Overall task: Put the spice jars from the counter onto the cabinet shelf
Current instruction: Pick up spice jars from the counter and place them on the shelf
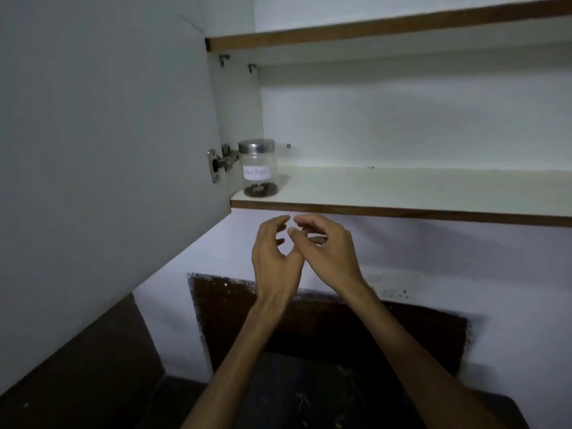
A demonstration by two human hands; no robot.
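1 spice jar (259, 168) stands far left on the shelf (402, 187); glass, fragile, best gripped around its body; both hands' fingers (280, 222) curled apart, empty.

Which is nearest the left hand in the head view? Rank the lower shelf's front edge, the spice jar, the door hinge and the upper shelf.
1. Lower shelf's front edge, just above the left hand.
2. Spice jar, up-left on that shelf.
3. Door hinge, left of the jar.
4. Upper shelf, at the top.
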